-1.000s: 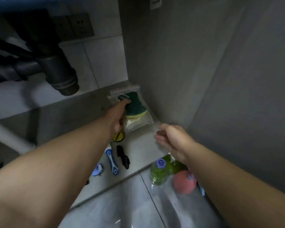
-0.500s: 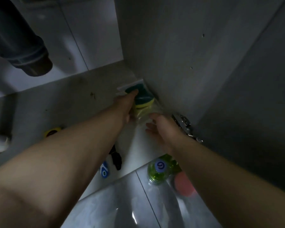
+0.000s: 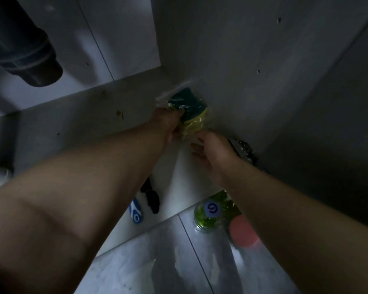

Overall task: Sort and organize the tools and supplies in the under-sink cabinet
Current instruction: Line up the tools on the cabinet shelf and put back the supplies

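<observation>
My left hand (image 3: pixel 168 124) grips the sponge bag (image 3: pixel 189 101) by the wall (image 3: pixel 242 77); my right hand (image 3: pixel 212 151), fingers relaxed, is beside it.

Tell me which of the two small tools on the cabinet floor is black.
The black tool is the right-hand one. Its neighbour on the left is the blue-and-white tool.

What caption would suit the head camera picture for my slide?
The left hand grips a bag of sponges beside the cabinet wall; the right hand is open close to it.
</observation>
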`<act>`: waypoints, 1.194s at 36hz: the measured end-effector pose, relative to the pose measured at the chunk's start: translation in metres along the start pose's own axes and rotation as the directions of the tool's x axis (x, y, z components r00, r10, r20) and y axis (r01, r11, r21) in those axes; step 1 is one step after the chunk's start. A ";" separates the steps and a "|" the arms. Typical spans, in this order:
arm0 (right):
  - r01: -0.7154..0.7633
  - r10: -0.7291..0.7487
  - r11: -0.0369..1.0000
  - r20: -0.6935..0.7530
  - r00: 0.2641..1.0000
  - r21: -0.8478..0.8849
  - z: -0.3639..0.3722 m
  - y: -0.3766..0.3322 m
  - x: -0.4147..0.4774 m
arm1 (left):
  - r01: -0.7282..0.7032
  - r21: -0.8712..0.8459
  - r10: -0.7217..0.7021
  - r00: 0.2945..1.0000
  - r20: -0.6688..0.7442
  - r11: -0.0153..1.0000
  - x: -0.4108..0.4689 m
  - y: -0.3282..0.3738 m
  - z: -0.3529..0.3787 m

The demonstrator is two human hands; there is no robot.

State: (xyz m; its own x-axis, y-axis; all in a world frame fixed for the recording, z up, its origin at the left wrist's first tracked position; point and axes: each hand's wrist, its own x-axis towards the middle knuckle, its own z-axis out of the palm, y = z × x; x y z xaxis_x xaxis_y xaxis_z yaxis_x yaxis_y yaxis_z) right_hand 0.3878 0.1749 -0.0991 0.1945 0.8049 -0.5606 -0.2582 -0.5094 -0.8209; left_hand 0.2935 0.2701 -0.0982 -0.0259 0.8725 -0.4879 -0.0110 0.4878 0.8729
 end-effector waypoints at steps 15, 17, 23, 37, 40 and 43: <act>0.324 -0.241 0.758 0.218 0.946 -0.566 -0.022 0.014 -0.042 | -0.471 0.854 0.266 0.871 0.412 0.220 -0.030 -0.003 -0.124; 0.358 -0.258 0.698 0.247 0.934 -0.620 -0.024 0.018 -0.050 | -0.528 0.849 0.237 0.827 0.510 0.012 -0.041 -0.014 -0.139; 0.390 -0.310 0.563 0.252 0.917 -0.729 -0.035 0.030 -0.068 | -0.563 0.680 0.085 0.738 0.669 -0.470 -0.055 -0.044 -0.151; 0.422 -0.285 0.139 0.372 0.884 -0.896 -0.074 0.038 -0.092 | -0.506 0.855 0.236 0.822 0.519 -0.116 -0.063 -0.054 -0.145; 0.431 -0.251 0.049 0.407 0.878 -0.901 -0.078 0.043 -0.098 | -0.615 0.788 0.384 0.737 0.557 0.037 -0.091 -0.054 -0.136; 0.417 -0.274 0.092 0.380 0.884 -0.904 -0.076 0.050 -0.106 | -0.692 0.700 0.455 0.688 0.565 0.177 -0.127 -0.061 -0.124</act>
State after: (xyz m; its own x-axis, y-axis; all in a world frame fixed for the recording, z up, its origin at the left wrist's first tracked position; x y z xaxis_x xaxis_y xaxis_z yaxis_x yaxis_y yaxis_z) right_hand 0.4262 0.0404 -0.0890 -0.1168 0.9664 -0.2292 0.9130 0.0136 -0.4078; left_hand 0.1730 0.1265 -0.0889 0.5423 0.8381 0.0592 0.7155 -0.4976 0.4904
